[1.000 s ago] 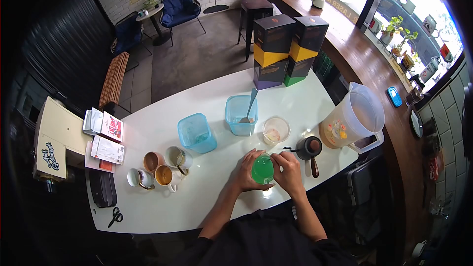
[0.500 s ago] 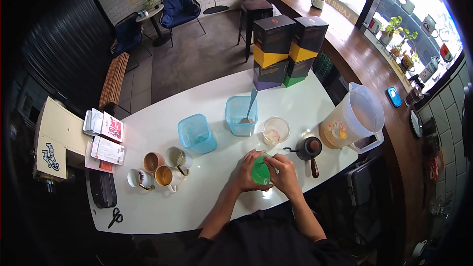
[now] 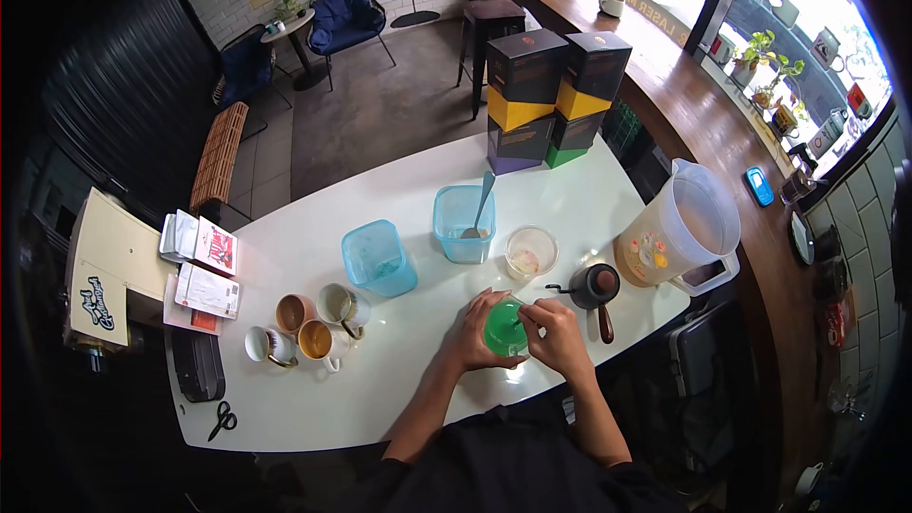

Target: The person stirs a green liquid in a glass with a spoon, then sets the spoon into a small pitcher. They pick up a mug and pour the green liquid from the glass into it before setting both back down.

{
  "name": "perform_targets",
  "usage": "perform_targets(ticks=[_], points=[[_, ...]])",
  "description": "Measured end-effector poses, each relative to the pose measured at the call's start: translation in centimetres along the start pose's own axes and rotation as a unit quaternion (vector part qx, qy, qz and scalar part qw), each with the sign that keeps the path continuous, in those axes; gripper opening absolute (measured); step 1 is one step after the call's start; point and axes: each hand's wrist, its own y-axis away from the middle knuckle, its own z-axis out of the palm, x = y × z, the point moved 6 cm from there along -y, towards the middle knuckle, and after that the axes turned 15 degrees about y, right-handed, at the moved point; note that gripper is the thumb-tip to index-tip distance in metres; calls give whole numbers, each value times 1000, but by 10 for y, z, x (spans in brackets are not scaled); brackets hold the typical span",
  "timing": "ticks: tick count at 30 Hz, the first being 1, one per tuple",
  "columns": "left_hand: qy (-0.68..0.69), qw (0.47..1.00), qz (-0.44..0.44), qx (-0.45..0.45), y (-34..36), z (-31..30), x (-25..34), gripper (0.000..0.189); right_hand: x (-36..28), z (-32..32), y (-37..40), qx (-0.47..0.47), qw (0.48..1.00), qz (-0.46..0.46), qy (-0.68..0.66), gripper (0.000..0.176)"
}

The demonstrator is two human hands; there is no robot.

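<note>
We have the cup of green liquid (image 3: 502,331) at the near side of the white table (image 3: 351,408), a little right of the middle. Our left hand (image 3: 477,332) wraps around its left side, fingers curved against the wall and holding it in place. Our right hand (image 3: 554,331) is at the cup's right rim, fingertips pinched together on a thin implement (image 3: 519,323) that reaches down into the green; we cannot tell what kind of implement it is, as the fingers hide most of it.

What has just changed is small. Half a second ago the right hand leans farther over the cup; now it sits slightly to the right, and more of the green surface shows. The left hand stays in nearly the same place. We judge from this that the implement is moving within the cup, and that the work there is under way rather than finished.

The things around the hands keep their places. Just beyond the cup is a clear round tub (image 3: 532,236); to its left and farther off, a blue tub (image 3: 459,249) with a spoon (image 3: 485,198) leaning in it. A dark pot (image 3: 597,285) sits just right of the right hand, its handle pointing toward the near side.
</note>
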Motion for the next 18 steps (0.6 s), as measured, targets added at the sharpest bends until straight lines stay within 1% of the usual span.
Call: perform_targets(ticks=[2,6,9,12,14,18], points=[[8,1000,-3,-1,-1,-1,3,113,-2,6,0,-27,999,-13,-26,13],[15,1000,14,6,1,1,-3,112,-9,9,-1,-25,999,-11,-43,16],[-26,999,34,4,1,0,-1,114,-6,13,-1,-1,999,-8,-52,17],[-30,999,31,3,2,0,0,114,-6,10,-2,18,999,-14,-30,19],[13,1000,-2,1,2,1,-2,112,-8,3,-3,51,998,-39,25,19],[9,1000,3,-3,0,0,1,113,-7,-4,-3,65,996,-46,51,16]])
